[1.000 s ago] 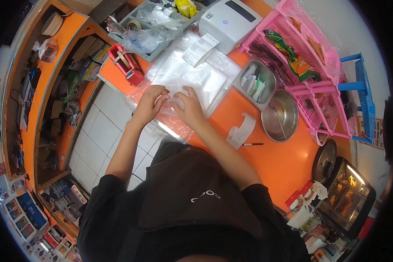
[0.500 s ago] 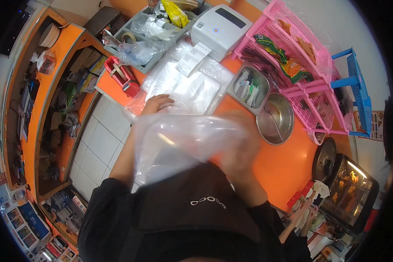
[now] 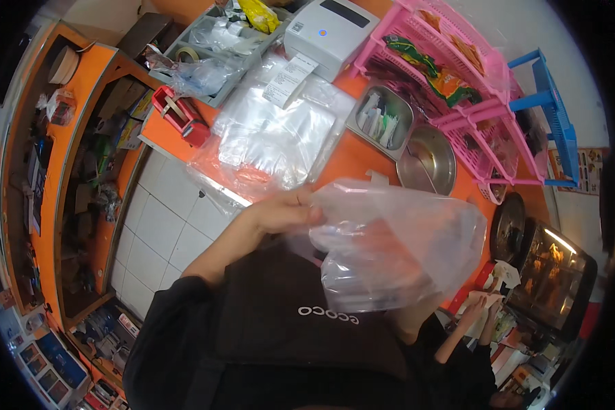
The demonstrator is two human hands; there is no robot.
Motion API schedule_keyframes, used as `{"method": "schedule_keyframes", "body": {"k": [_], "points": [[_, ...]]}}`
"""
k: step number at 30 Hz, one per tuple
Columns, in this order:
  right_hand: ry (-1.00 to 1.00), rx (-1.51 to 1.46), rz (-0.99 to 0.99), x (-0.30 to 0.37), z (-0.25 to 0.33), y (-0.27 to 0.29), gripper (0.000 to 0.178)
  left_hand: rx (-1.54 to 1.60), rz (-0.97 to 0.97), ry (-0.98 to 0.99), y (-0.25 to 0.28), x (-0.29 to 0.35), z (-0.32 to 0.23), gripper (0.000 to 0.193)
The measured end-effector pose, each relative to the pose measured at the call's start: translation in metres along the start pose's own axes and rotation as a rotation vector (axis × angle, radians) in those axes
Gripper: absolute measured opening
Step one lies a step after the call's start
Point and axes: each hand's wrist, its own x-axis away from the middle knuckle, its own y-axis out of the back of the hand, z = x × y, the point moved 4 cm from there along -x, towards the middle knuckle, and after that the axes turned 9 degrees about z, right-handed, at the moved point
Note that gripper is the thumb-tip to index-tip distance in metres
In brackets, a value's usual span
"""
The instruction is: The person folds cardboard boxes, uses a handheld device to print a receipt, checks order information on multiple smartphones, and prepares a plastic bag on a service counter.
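A clear plastic bag [image 3: 417, 232] hangs puffed out in front of my dark apron, over the orange counter. My left hand [image 3: 290, 213] pinches its left edge with closed fingers. My right forearm reaches up behind or into the bag, and the film covers that hand, so its fingers do not show. Beyond my left hand lies a stack of flat clear bags [image 3: 280, 137], with a printed paper slip [image 3: 290, 80] on it.
A white label printer [image 3: 331, 37], a grey divided tray [image 3: 215, 85] and a red tape dispenser [image 3: 181, 116] stand at the back. Steel containers [image 3: 383, 119] and a pink rack [image 3: 451, 61] are to the right. Another person's hands [image 3: 475, 314] hold paper at lower right.
My left hand has come off the bag stack and now grips the plastic bag. The bag has moved right and opened out, covering my right hand.
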Motion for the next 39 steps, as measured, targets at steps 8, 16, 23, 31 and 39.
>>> {"method": "schedule_keyframes", "body": {"k": [8,16,23,31,39], "points": [[0.108,0.039,-0.153,0.024,-0.009,0.033,0.048,0.265,0.244,0.029,-0.022,0.006,0.026,0.039],[0.133,0.072,-0.266,0.035,-0.019,0.046,0.046,-0.105,-0.541,-0.008,-0.018,0.006,0.027,0.039],[-0.008,0.045,-0.147,0.024,-0.072,0.048,0.044,-0.084,-0.702,-0.048,0.016,0.059,0.021,0.039],[-0.814,0.461,0.26,0.026,-0.188,0.053,0.047,-0.619,-1.178,-0.016,0.049,0.153,-0.009,0.027],[-0.276,1.051,0.428,0.03,-0.209,0.006,0.047,-0.568,-1.24,0.101,0.048,0.193,0.029,0.032]]}}
